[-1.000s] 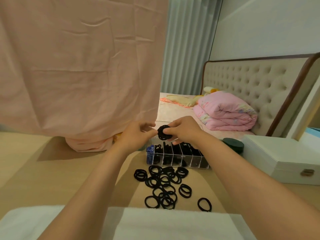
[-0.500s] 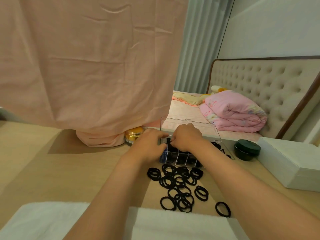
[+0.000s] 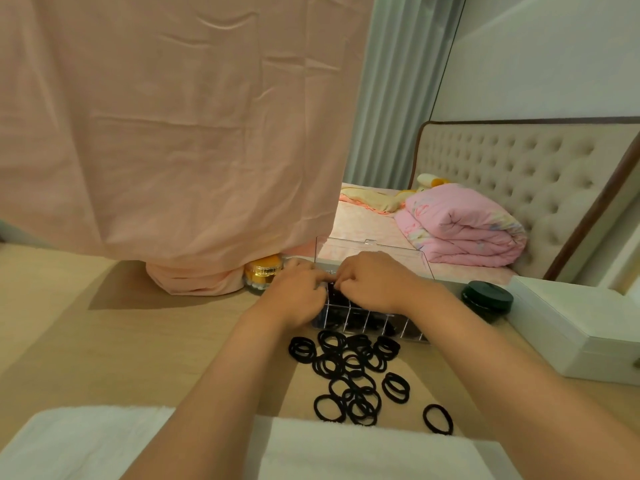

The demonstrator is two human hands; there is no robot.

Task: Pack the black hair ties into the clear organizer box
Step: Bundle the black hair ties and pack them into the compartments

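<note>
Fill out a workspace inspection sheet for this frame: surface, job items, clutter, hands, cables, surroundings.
Surface: light wooden tabletop, white towel along the near edge.
Job's things: clear organizer box, lid up, dark ties in its compartments; loose black hair ties piled in front of it, one tie lying apart to the right.
Clutter: gold jar, dark green tin, white case.
Hands: left hand and right hand meet over the box's left end, fingers curled; grip hidden.
Cables: nothing seen.
Surroundings: hanging pink sheet, bed with folded pink quilt, tufted headboard.
</note>
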